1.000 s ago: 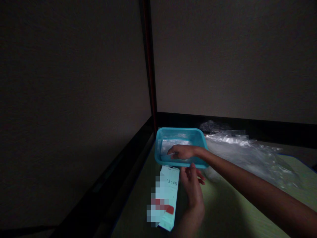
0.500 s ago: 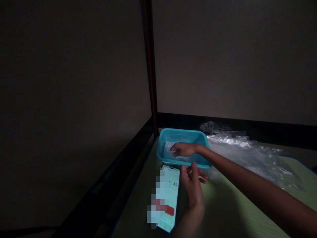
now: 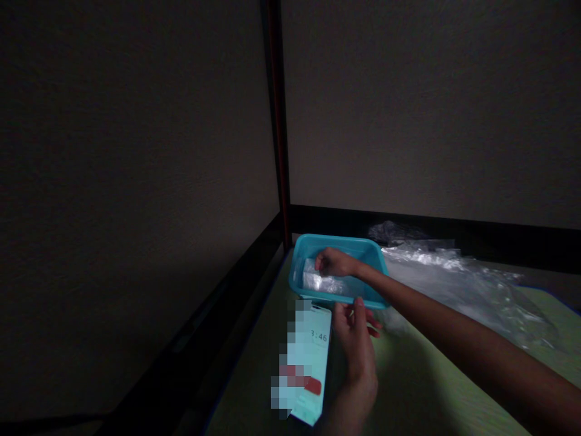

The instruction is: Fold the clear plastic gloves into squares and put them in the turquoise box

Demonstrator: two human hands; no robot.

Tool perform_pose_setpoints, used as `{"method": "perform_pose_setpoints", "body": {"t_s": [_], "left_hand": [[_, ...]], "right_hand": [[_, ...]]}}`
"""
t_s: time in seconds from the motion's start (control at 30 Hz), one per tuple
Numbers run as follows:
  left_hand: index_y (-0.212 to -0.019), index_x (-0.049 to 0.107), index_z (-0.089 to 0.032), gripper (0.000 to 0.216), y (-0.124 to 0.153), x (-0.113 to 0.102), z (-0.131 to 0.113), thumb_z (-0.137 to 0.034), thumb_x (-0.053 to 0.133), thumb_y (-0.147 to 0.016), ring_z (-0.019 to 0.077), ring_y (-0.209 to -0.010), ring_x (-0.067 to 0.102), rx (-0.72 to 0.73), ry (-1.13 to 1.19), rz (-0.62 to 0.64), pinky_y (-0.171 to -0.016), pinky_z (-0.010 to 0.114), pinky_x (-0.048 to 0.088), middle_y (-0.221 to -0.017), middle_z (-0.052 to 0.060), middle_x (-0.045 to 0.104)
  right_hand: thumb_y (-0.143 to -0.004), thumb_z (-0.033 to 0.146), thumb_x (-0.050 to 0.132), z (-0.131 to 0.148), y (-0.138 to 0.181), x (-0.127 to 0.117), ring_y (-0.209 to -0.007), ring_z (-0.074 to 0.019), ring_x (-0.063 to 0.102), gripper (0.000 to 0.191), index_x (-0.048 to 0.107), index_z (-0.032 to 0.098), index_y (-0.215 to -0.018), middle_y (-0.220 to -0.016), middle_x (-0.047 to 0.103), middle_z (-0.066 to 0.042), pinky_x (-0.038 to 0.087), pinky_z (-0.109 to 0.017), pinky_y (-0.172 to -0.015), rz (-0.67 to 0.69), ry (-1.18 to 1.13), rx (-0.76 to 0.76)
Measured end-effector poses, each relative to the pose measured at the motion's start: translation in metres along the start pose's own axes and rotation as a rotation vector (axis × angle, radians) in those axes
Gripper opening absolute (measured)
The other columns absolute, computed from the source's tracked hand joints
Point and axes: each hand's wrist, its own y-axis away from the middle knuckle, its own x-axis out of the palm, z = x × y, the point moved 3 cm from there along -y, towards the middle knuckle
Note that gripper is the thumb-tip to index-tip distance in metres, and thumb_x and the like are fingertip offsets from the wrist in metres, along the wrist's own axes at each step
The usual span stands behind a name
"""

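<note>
A teal plastic bin [image 3: 376, 257] stands on the green mat near the corner of the walls. My right hand [image 3: 334, 262] reaches into it from the right, fingers curled onto the far end of a clear plastic packet [image 3: 323, 283] lying inside. My left hand [image 3: 358, 348] hovers in front of the bin's near rim, thumb and fingers loosely apart and holding nothing I can see. It sits just to the right of a lit phone [image 3: 309, 363] lying on the mat with a timer on its screen.
A large crumpled sheet of clear plastic [image 3: 458, 278] spreads over the mat to the right of the bin. A dark low rail [image 3: 454, 233] runs along the walls, with a dark post [image 3: 276, 121] in the corner. The scene is dim.
My right hand has moved from the near part of the bin towards its far side and closed on the plastic packet. My left hand has barely moved. The timer has advanced one second.
</note>
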Motion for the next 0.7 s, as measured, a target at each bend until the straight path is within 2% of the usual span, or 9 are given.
{"method": "perform_pose_setpoints", "body": {"t_s": [0.4, 0.7], "left_hand": [[-0.064, 0.044, -0.017, 0.040, 0.000, 0.001, 0.001, -0.051, 0.065, -0.066, 0.0086, -0.046, 0.050, -0.003, 0.015, 0.000, -0.043, 0.019, 0.036, -0.056, -0.003, 0.051], [-0.065, 0.045, -0.017, 0.039, 0.001, 0.000, 0.000, -0.051, 0.064, -0.066, 0.0087, -0.048, 0.050, -0.006, -0.004, -0.007, -0.044, 0.019, 0.037, -0.058, -0.003, 0.050]], "right_hand": [[-0.087, 0.032, 0.054, -0.004, -0.009, 0.003, -0.095, -0.0210, 0.058, 0.032, 0.053, 0.016, -0.114, -0.114, 0.056, -0.007, 0.050, -0.040, -0.078, 0.000, -0.004, 0.145], [-0.087, 0.031, 0.053, 0.008, 0.000, -0.004, -0.096, -0.0205, 0.057, 0.032, 0.052, 0.016, -0.115, -0.116, 0.055, -0.008, 0.049, -0.041, -0.079, -0.065, 0.087, -0.001]]}}
